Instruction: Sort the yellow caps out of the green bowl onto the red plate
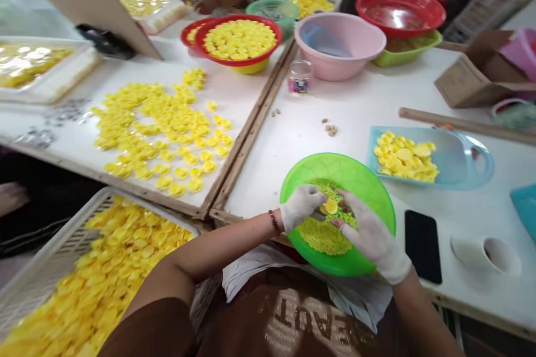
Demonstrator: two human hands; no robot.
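Observation:
Over a bright green basin point(379, 201), both of my hands wear white gloves with bare fingertips. My left hand point(302, 206) has its fingers closed at a small round yellow plastic piece point(331, 206), which looks cup-shaped. My right hand point(371, 228) faces it from the other side, thumb and fingers apart around the piece without clearly gripping it. Below them, the basin holds many tiny yellow-green grains point(324, 237). To the right of the basin, a light blue scoop-shaped tray point(469, 164) carries more yellow pieces point(404, 156).
A black phone point(422, 245) and a white cup point(473, 248) lie at right. Beyond the basin stand a clear jar point(300, 77) and pink basin point(341, 61). Yellow flower-like pieces point(154, 117) cover the left table; a white crate point(50, 240) holds more. Another person's hands point(201, 0) work at the back.

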